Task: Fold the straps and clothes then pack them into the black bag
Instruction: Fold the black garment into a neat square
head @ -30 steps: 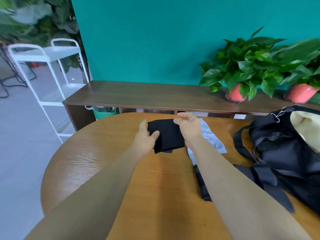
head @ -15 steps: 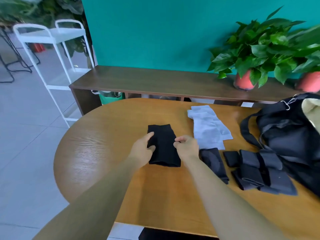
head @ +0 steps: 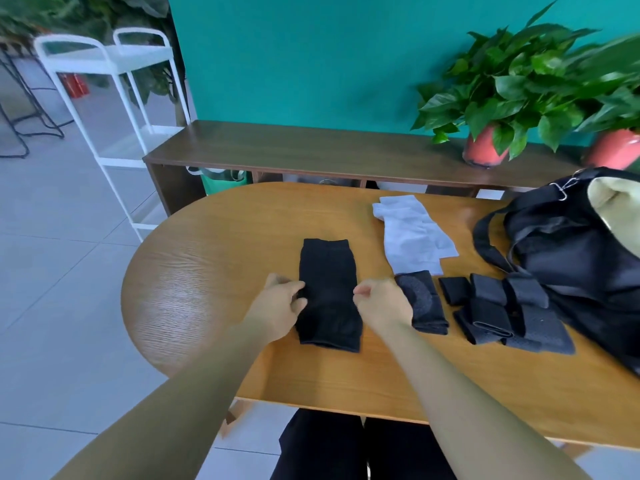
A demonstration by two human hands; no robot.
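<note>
A black cloth (head: 327, 292), folded into a long flat rectangle, lies on the wooden counter (head: 207, 306) between the two hands. The left hand (head: 280, 304) has its fingers curled over the cloth's left edge, pinching it. The right hand (head: 379, 304) is curled at the cloth's right edge with the thumb tip touching it, but the knuckles hide the fingertips, so I cannot tell whether it grips any fabric.

Just right of the right hand lies a dark grey folded piece (head: 424, 303); the wrist covers its near left corner. Beyond it a pale cloth (head: 412, 233) lies flat, its near end touching or slightly under the grey piece. Further right is a heap of black straps (head: 502, 306), rolled and overlapping. How many there are is hard to make out, since they merge in colour.

The black bag (head: 571, 251) sits at the counter's right end, touching the straps and cut off by the frame edge. Its mouth is open and shows a cream interior. One carry loop lies on the counter beside it.

Behind the counter, a low wooden shelf (head: 311, 150) against the teal wall carries two potted plants (head: 485, 147) – the right one blurred and partly out of frame. A white rack (head: 114, 64) stands at left.
</note>
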